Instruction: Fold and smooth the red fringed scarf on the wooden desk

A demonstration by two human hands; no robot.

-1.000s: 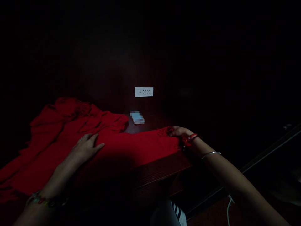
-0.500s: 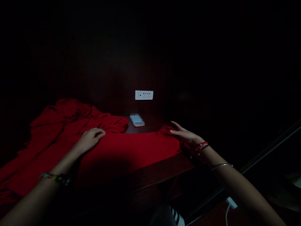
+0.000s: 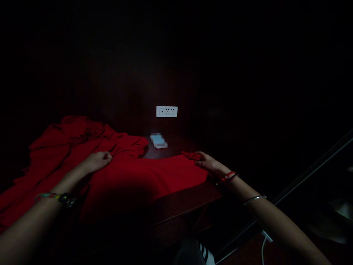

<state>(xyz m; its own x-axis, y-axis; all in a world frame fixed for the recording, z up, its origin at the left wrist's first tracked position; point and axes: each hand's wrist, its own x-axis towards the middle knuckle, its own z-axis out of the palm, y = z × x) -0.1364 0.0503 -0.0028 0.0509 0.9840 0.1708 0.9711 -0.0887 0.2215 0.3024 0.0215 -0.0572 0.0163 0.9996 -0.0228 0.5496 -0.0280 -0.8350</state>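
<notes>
A red fringed scarf (image 3: 154, 175) lies partly spread across a dark wooden desk, its left part heaped in loose folds. My left hand (image 3: 97, 161) is closed on the cloth beside the heap, thumb and fingers pinched together. At the scarf's right end, my right hand (image 3: 208, 162) has its fingers curled round the fringed edge. Between the hands the cloth lies mostly flat, with a shadow over its near part.
Behind the scarf a phone-like flat object (image 3: 159, 141), blurred out, lies on the desk (image 3: 176, 211). A white socket plate (image 3: 167, 111) is on the dark wall. Low on the right hangs a white plug with a cable (image 3: 267, 236). A striped trouser leg (image 3: 205, 253) shows below.
My right hand has closed on the fringed end after being spread open, and moved slightly left. My left hand has shifted left along the cloth.
</notes>
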